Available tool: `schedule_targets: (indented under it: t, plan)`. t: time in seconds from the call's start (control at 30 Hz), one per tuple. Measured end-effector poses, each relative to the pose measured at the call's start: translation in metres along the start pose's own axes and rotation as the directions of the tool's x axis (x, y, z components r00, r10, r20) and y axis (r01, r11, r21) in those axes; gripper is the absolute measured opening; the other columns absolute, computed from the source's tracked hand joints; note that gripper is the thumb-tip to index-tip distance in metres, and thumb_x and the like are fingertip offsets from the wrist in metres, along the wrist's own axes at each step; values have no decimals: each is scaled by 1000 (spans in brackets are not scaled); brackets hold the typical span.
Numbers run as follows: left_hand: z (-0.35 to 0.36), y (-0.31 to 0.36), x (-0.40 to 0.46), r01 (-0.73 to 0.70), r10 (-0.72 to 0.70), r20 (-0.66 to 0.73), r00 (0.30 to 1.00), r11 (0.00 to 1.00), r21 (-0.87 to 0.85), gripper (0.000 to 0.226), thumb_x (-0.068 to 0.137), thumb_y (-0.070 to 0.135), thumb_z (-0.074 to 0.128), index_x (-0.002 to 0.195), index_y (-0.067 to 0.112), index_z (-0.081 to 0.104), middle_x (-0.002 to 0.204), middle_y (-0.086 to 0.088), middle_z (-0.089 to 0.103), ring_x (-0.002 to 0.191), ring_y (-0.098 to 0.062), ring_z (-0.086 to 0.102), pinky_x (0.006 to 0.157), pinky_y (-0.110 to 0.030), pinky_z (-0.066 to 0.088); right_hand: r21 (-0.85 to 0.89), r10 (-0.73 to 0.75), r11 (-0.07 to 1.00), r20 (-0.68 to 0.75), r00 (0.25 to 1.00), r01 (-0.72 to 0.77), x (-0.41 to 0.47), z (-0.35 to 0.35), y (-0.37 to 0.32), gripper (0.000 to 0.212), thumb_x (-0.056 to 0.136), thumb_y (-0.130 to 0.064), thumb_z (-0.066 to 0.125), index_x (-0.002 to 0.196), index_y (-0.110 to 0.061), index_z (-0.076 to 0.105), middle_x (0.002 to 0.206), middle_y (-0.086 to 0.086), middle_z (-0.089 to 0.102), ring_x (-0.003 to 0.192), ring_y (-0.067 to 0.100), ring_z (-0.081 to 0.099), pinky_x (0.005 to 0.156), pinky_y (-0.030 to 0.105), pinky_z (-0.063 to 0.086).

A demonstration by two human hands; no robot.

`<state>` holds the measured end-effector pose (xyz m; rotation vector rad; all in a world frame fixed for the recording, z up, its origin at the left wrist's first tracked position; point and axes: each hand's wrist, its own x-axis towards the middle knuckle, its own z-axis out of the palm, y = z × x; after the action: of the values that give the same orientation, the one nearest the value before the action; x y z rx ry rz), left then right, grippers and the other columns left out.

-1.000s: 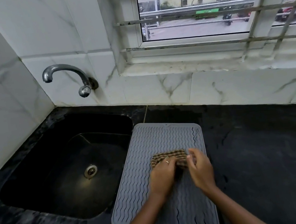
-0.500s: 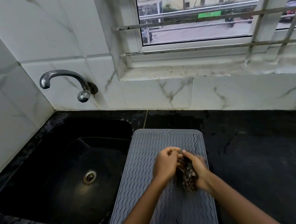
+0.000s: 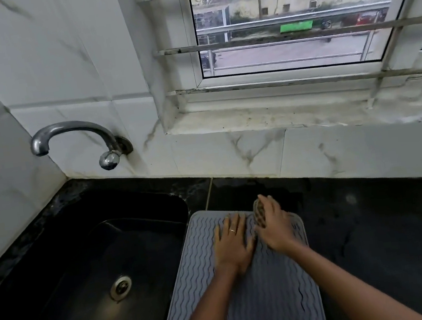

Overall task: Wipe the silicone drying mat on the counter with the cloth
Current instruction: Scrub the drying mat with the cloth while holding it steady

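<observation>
A grey silicone drying mat (image 3: 193, 277) with wavy ridges lies on the black counter, right beside the sink. My left hand (image 3: 233, 243) rests flat on the mat's far part, fingers spread, a ring on one finger. My right hand (image 3: 275, 225) is at the mat's far edge, closed over a bunched brown checked cloth (image 3: 259, 214). Only a small part of the cloth shows from under the fingers.
A black sink (image 3: 96, 255) with a metal drain (image 3: 121, 287) lies left of the mat. A chrome tap (image 3: 73, 140) juts from the white tiled wall above it. Black counter (image 3: 388, 230) stretches to the right. A barred window is behind.
Both hands held the cloth bunched together over the mat's middle. Now the left hand has let go and lies flat, and the right hand has carried the cloth to the far edge.
</observation>
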<state>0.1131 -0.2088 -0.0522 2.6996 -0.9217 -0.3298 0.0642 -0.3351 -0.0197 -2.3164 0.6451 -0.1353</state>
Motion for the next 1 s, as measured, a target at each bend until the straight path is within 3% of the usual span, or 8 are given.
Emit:
schedule_targets:
  t: [0.07, 0.17, 0.27, 0.43, 0.57, 0.77, 0.9, 1.0]
  plan:
    - [8, -4, 0, -13, 13, -67, 998, 1000, 0, 64, 100, 49, 22, 154, 24, 0, 163, 5, -1, 150, -14, -6, 120, -37, -7, -185, -97, 976, 90, 991, 113, 5, 11, 6, 73, 92, -16, 52, 151, -26, 10, 160, 2, 5, 145, 29, 8, 114, 46, 18]
    - [12, -5, 3, -13, 10, -103, 995, 1000, -28, 60, 101, 43, 20, 154, 24, 0, 163, 6, 1, 150, -11, -4, 119, -35, -8, -408, -220, 877, 129, 967, 254, 7, 22, 6, 63, 93, -14, 45, 149, -24, 18, 159, -2, 16, 144, 25, 14, 111, 46, 20]
    - [10, -5, 2, -18, 14, -106, 994, 999, -39, 58, 102, 38, 21, 155, 23, 1, 163, 7, 1, 150, -11, -3, 120, -35, -7, -529, -321, 777, 131, 938, 340, 12, 16, 4, 53, 93, -17, 43, 145, -24, 31, 154, -2, 29, 136, 25, 27, 103, 45, 26]
    - [5, -2, 1, -9, 8, -83, 997, 1000, -14, 58, 102, 36, 21, 155, 24, -1, 163, 5, -2, 150, -13, -4, 121, -37, -7, -639, -421, 589, 281, 863, 495, 26, -19, 22, 44, 96, -18, 42, 138, -32, 43, 150, -6, 37, 127, 24, 33, 96, 48, 28]
    - [5, -2, 0, -9, 7, -75, 997, 1000, -21, 58, 102, 36, 21, 154, 24, -3, 163, 6, -4, 150, -13, -5, 121, -36, -7, -681, -365, 578, 278, 889, 450, 25, -47, 49, 47, 93, -16, 46, 137, -34, 43, 138, -5, 48, 121, 20, 35, 91, 47, 31]
    - [4, -1, -2, -15, 13, -88, 996, 1000, -24, 58, 103, 35, 20, 154, 23, -4, 163, 5, -3, 150, -12, -5, 122, -36, -7, -767, -271, 497, 307, 912, 406, 17, -83, 74, 49, 86, -15, 48, 130, -35, 49, 130, -6, 51, 121, 19, 36, 86, 42, 33]
    - [5, -2, 0, -24, 24, -102, 994, 1000, 5, 59, 102, 36, 20, 154, 24, -4, 163, 5, -6, 150, -15, -6, 122, -38, -7, -674, -191, 638, 331, 924, 373, 36, -89, 48, 28, 86, -14, 50, 108, -27, 60, 114, 2, 55, 110, 25, 46, 90, 47, 40]
    - [8, -4, 5, -101, 104, -88, 991, 994, 38, 58, 102, 34, 20, 154, 27, -4, 163, 7, -5, 150, -15, -8, 121, -35, -8, -558, -292, 717, 303, 907, 418, 40, -63, 15, 54, 86, 1, 48, 132, -27, 50, 136, 11, 47, 120, 32, 43, 95, 51, 41]
